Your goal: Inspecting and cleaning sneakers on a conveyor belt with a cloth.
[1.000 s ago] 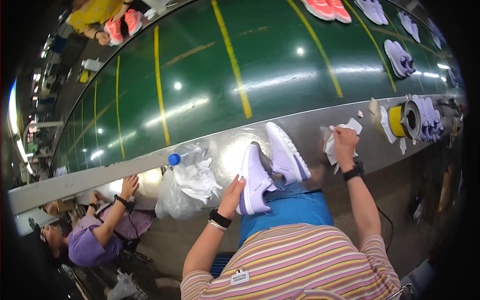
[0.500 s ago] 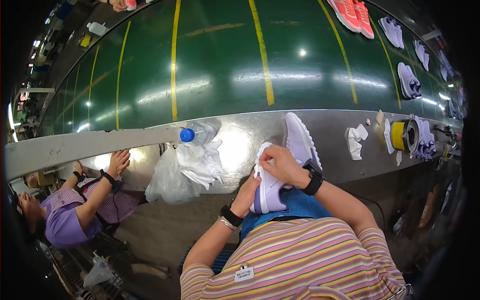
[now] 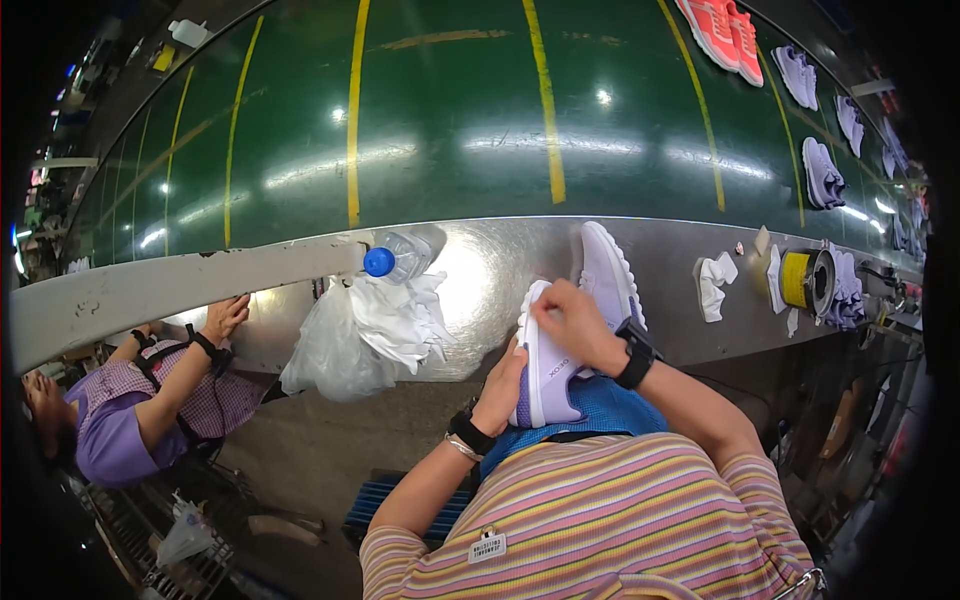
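Lilac shoe [image 3: 548, 372] gripped: left hand [image 3: 500, 385] fingers curled alongside, right hand [image 3: 572, 322] fingers closed on toe.

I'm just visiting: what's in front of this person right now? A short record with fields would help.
Setting: steel workbench beside a green conveyor belt
Left hand: steadies the near lilac shoe from its side
Right hand: presses on the upturned sole of that shoe
Second lilac shoe: lies on the bench just beyond
On bench: clear bottle with blue cap, white rags, plastic bag, white cloth, yellow tape roll
On belt: pink shoes, more lilac shoes
Nearby: co-worker's hand on the bench edge
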Tool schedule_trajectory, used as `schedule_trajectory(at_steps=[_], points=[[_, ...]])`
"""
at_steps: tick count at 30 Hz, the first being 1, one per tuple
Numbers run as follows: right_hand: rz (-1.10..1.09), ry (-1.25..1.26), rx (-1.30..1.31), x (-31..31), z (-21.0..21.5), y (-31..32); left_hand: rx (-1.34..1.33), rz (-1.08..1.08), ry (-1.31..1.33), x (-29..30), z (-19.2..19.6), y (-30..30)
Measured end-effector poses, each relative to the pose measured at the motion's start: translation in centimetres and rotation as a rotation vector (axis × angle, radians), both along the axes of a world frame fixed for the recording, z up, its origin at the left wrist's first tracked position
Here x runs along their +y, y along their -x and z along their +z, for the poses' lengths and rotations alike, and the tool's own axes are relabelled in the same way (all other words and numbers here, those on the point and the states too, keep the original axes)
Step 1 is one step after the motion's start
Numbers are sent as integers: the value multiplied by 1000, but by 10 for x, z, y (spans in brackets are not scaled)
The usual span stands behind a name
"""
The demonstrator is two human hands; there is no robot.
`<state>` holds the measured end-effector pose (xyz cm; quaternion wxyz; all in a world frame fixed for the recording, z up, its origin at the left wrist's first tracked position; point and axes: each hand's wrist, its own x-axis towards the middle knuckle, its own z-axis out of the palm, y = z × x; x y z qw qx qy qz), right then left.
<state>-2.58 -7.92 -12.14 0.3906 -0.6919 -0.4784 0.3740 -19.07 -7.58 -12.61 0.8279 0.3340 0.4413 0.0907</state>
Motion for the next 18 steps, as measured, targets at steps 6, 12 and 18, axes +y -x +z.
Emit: schedule_trajectory(at_steps=[6,12,18], points=[[263,-40,-96,-29,24,5,50,96,132,-12,-8,3],[445,-41,100,-45,40,-2,94,81,133,-11,-13,5],[629,-150,50,-52,73,-7,-134,65,239,19,11,-13]])
